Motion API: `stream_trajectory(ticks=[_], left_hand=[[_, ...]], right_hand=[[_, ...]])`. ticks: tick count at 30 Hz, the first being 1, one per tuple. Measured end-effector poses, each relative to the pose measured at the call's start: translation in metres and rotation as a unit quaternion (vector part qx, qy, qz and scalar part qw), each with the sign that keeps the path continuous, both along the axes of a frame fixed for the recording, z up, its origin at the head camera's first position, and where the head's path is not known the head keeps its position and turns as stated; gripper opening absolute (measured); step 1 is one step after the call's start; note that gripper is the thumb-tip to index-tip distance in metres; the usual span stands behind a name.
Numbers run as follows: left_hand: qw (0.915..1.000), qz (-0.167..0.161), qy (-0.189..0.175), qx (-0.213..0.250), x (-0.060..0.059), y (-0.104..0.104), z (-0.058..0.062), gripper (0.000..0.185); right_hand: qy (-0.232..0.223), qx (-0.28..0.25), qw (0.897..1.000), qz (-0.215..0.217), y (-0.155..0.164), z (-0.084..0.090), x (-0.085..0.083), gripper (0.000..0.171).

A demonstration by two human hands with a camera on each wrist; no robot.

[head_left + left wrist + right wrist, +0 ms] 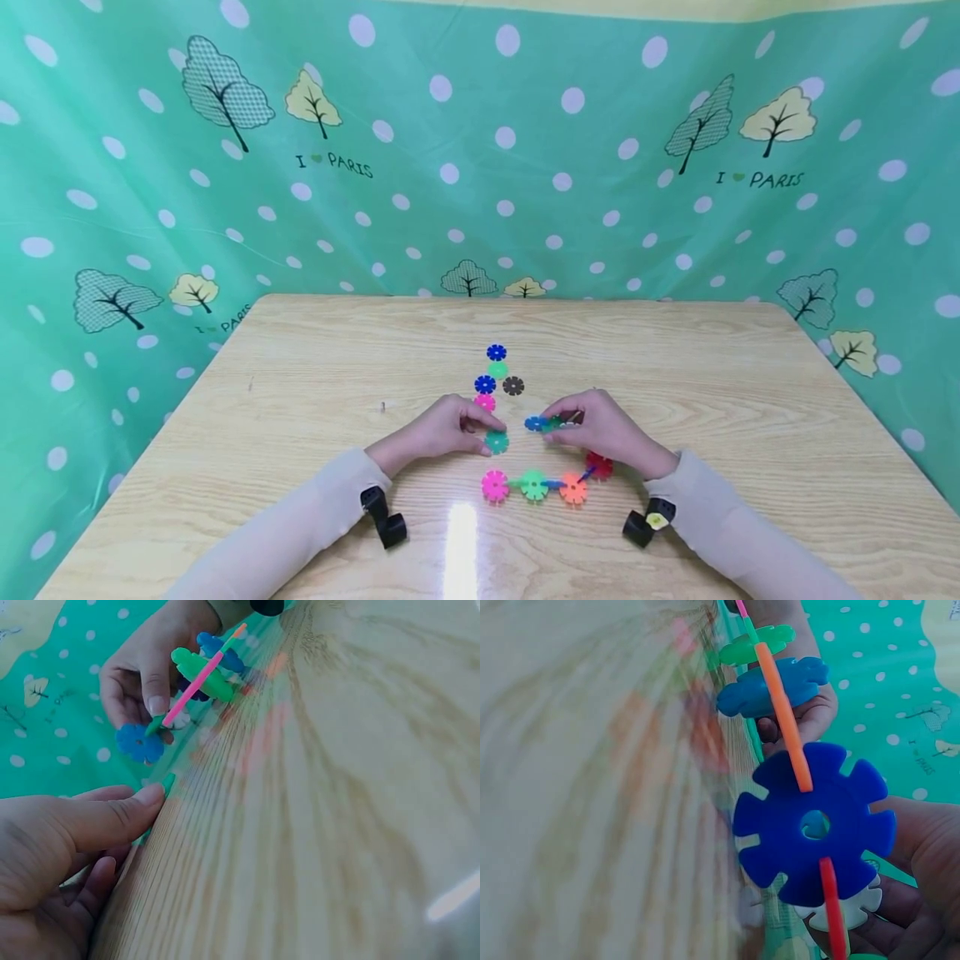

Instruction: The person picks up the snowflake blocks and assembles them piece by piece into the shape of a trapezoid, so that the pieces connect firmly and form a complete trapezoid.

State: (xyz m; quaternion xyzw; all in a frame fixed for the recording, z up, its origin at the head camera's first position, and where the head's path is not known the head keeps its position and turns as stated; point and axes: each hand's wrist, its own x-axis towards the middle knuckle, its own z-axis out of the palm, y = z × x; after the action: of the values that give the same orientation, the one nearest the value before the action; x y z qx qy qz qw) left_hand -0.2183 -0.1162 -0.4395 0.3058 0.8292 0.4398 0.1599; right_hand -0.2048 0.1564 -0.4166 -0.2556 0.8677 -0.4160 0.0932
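Observation:
My left hand (450, 427) pinches a teal notched plastic disc (497, 442) at its edge, low over the tabletop. Across from it, my right hand (597, 427) holds the end of a chain of interlocked discs by a green disc (551, 424). A blue disc (534, 423) juts from that end toward the left hand, with a gap between it and the teal one. From the right hand the chain curves down past a red disc (598, 466), an orange disc (573, 489) and a green disc (535, 485) to a pink disc (494, 486). In the right wrist view, a dark blue disc (776, 814) partly hides a white disc (861, 907).
Behind the hands lie loose discs: a blue one (497, 352), a light green one (498, 369), another blue one (484, 384), a dark brown one (513, 386) and a pink one (485, 403). A patterned green cloth (480, 208) hangs behind the wooden table (337, 350).

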Motion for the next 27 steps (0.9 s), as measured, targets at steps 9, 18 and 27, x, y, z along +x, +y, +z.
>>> stream_trajectory(ticks=[9, 18, 27], left_hand=[[0.9998, 0.013, -0.007, 0.009, 0.001, 0.003, 0.002, 0.028], [0.9931, 0.058, -0.031, 0.097, 0.017, 0.015, 0.024, 0.030], [0.9902, 0.099, -0.026, 0.095, 0.024, 0.027, 0.042, 0.030]], right_hand=[[0.003, -0.001, 1.000, -0.002, 0.001, -0.002, -0.001, 0.019], [0.003, -0.008, 1.000, 0.000, 0.000, 0.002, 0.002, 0.016], [0.009, -0.004, 1.000, -0.001, 0.000, 0.002, 0.001, 0.017]])
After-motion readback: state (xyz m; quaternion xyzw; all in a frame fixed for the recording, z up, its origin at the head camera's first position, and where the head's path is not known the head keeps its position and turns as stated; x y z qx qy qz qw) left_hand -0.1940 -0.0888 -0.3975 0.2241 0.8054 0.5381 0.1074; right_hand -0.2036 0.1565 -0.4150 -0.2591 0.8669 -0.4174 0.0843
